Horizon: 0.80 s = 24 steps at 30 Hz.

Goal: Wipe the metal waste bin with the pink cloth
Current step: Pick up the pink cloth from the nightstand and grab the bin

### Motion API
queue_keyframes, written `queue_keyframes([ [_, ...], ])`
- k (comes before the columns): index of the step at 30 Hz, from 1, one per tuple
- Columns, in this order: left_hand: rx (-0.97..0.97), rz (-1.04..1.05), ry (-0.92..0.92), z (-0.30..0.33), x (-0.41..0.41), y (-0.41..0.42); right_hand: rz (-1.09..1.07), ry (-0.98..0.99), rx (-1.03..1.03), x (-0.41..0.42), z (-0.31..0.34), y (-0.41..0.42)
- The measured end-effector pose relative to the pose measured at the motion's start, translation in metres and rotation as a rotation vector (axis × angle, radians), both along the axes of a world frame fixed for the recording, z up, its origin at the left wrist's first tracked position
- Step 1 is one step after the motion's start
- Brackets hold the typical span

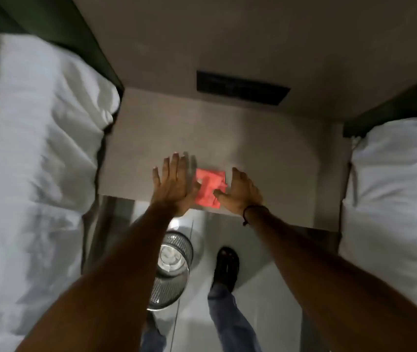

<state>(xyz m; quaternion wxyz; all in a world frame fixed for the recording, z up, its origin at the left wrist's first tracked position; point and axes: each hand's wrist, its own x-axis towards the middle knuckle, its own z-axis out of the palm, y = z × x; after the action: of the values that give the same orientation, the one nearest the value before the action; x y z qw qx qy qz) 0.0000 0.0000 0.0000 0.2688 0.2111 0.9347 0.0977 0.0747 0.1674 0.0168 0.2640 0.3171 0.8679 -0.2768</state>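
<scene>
A folded pink cloth (208, 188) lies on the beige bedside table (266, 158), near its front edge. My left hand (170, 182) is flat and open just left of the cloth, fingers spread, its thumb at the cloth's left side. My right hand (240, 193) rests open on the table just right of the cloth, with its thumb touching the cloth's right edge. Neither hand grips it. The metal mesh waste bin (170, 271) stands on the floor below the table edge, partly hidden under my left forearm, with something shiny inside.
White bedding fills the left side (29, 174) and the right side (392, 194), leaving a narrow aisle. A dark panel (241, 87) is set in the wall behind the table. My black shoe (226, 266) stands on the pale floor right of the bin.
</scene>
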Motion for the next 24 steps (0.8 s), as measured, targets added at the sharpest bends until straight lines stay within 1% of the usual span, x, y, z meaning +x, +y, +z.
queue_keyframes([
  [2, 0.112, 0.184, -0.121, -0.043, 0.012, 0.018, -0.066, -0.022, -0.092, -0.002, -0.044, -0.001],
  [4, 0.166, 0.340, -0.242, -0.059, 0.023, 0.031, -0.112, 0.004, -0.133, -0.001, -0.066, -0.005],
  [5, 0.194, 0.423, -0.274, -0.067, 0.025, 0.035, -0.154, 0.052, -0.151, -0.002, -0.077, -0.008],
  [7, 0.281, 0.627, -0.414, -0.068, 0.029, 0.034, -0.310, 0.108, -0.272, -0.001, -0.088, -0.014],
  [10, 0.529, 0.913, -0.735, -0.047, 0.037, 0.021, -0.524, 0.065, -0.502, 0.007, -0.077, -0.015],
  [12, 0.597, 0.979, -0.886, -0.029, 0.046, 0.009, -0.619, 0.053, -0.633, 0.023, -0.061, -0.017],
  [15, 0.644, 0.891, -1.049, -0.012, 0.063, -0.009, -0.710, 0.046, -0.856, 0.054, -0.038, -0.023],
  [16, 0.656, 0.868, -1.073, -0.011, 0.069, -0.014, -0.737, 0.037, -0.932, 0.065, -0.033, -0.027],
  [17, 0.656, 0.856, -1.067, -0.014, 0.079, -0.023, -0.751, 0.044, -0.966, 0.079, -0.034, -0.032],
  [18, 0.656, 0.879, -1.043, -0.020, 0.091, -0.032, -0.762, 0.068, -0.951, 0.092, -0.037, -0.038],
  [19, 0.641, 0.955, -0.998, -0.029, 0.104, -0.041, -0.775, 0.097, -0.893, 0.106, -0.044, -0.044],
  [20, 0.594, 1.039, -0.911, -0.041, 0.118, -0.052, -0.797, 0.126, -0.815, 0.120, -0.054, -0.051],
  [21, 0.515, 1.085, -0.801, -0.056, 0.132, -0.063, -0.811, 0.146, -0.736, 0.134, -0.066, -0.058],
  [22, 0.415, 1.073, -0.711, -0.074, 0.149, -0.077, -0.820, 0.144, -0.664, 0.149, -0.080, -0.068],
  [24, 0.216, 0.920, -0.627, -0.107, 0.182, -0.100, -0.837, 0.093, -0.563, 0.177, -0.109, -0.085],
])
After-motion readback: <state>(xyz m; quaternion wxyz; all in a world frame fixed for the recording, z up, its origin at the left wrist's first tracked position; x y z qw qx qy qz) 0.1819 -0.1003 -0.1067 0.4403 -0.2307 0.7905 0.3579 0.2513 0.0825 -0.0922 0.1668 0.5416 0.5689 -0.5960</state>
